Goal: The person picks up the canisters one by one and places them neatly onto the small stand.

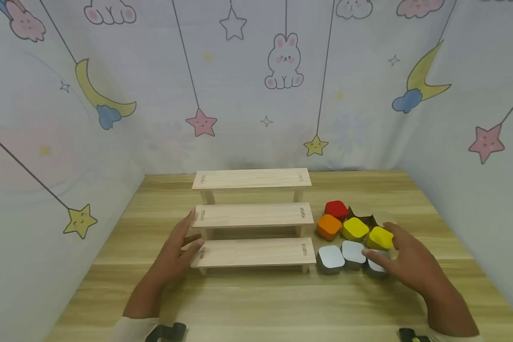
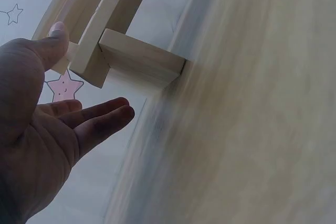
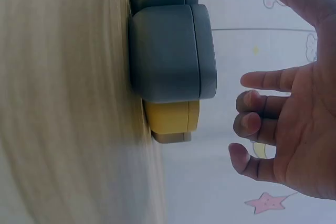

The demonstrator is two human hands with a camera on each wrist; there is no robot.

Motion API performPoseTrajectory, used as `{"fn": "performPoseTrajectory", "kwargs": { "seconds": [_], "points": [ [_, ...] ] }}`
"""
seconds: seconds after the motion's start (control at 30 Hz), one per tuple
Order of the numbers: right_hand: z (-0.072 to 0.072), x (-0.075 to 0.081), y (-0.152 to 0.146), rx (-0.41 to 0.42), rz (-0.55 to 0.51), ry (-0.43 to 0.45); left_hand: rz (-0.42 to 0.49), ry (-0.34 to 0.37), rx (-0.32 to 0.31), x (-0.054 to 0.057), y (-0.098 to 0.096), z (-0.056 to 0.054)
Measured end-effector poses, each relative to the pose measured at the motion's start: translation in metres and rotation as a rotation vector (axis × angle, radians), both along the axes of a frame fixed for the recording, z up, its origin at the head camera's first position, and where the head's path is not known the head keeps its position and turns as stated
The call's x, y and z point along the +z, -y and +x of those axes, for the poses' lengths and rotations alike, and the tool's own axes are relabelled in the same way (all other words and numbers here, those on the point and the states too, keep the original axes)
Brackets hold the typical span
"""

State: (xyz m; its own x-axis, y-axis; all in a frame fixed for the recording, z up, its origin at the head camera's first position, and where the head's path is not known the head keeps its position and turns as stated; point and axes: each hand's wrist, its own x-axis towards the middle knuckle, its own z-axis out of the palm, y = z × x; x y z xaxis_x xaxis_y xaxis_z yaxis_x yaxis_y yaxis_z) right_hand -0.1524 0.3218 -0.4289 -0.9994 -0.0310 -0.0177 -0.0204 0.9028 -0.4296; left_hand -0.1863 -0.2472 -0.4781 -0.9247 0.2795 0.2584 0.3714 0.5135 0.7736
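Note:
A three-step wooden shelf (image 1: 253, 223) stands mid-table. My left hand (image 1: 187, 240) lies at its left end with the fingers straight, alongside the middle and bottom steps. In the left wrist view the thumb is close to a step's end and the left hand (image 2: 89, 74) holds nothing beside the shelf leg (image 2: 142, 61). My right hand (image 1: 386, 251) hovers over the rightmost grey box (image 1: 375, 268) with its fingers spread. In the right wrist view a gap shows between the right hand (image 3: 260, 77) and that grey box (image 3: 168, 51). A yellow box (image 3: 170, 116) sits behind it.
Right of the shelf is a cluster of small boxes: red (image 1: 335, 209), orange (image 1: 328, 226), two yellow (image 1: 355, 228), more grey ones (image 1: 330, 259) and brown ones (image 1: 361, 210) behind. Fabric walls with star and bunny prints close in the wooden table (image 1: 256, 304) on three sides.

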Motion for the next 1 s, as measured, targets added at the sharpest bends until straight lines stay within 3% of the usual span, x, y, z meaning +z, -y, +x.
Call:
{"fn": "performPoseTrajectory", "kwargs": {
  "seconds": [0.23,0.43,0.53,0.7,0.9,1.0],
  "points": [
    [0.008,-0.007,-0.014,0.046,-0.117,-0.036,0.011,-0.006,0.007,-0.002,-0.003,0.0],
    [0.014,-0.018,-0.028,0.174,-0.187,-0.149,0.021,0.006,0.021,-0.002,-0.005,0.002],
    [0.014,-0.021,-0.034,0.224,-0.24,-0.159,0.016,0.004,0.026,-0.001,-0.005,0.002],
    [0.014,-0.025,-0.04,0.286,-0.357,-0.142,0.004,0.012,0.034,-0.001,-0.005,0.001],
    [0.011,-0.033,-0.043,0.364,-0.531,-0.018,-0.009,0.019,0.038,-0.002,-0.004,0.001],
    [0.01,-0.034,-0.045,0.365,-0.555,0.01,-0.013,0.0,0.03,-0.003,-0.005,0.0]
  ]
}}
